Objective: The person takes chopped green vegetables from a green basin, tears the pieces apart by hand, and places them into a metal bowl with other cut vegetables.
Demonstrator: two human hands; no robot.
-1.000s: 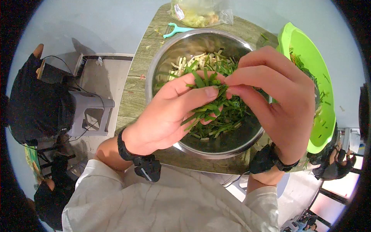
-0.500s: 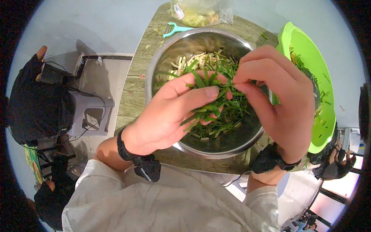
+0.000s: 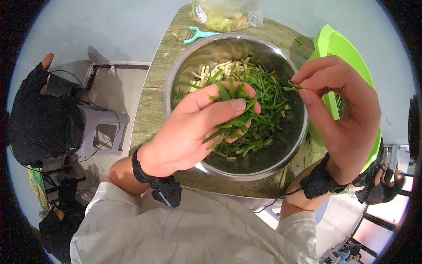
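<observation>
Above a large steel bowl (image 3: 290,149), my left hand (image 3: 193,121) is closed around a bunch of cut green leaves (image 3: 233,112), the thumb pressed over them. My right hand (image 3: 345,101) is over the bowl's right rim, thumb and fingertips pinching a small green leaf piece (image 3: 291,88). Inside the bowl lie more chopped greens (image 3: 270,103) and, toward its far left, pale cut stalks (image 3: 226,68). Behind my right hand stands a bright green basket (image 3: 347,44), partly hidden by it, with greens inside.
A turquoise peeler (image 3: 200,34) lies on the wooden table (image 3: 151,105) beyond the bowl. Past it rests a clear plastic bag (image 3: 226,17) with yellowish scraps. A grey stool (image 3: 105,127) stands left on the floor, near a person in black (image 3: 39,119).
My right hand has moved right, away from the bunch, carrying a small leaf piece in its pinch. My left hand stays nearly still, holding the leaves.
</observation>
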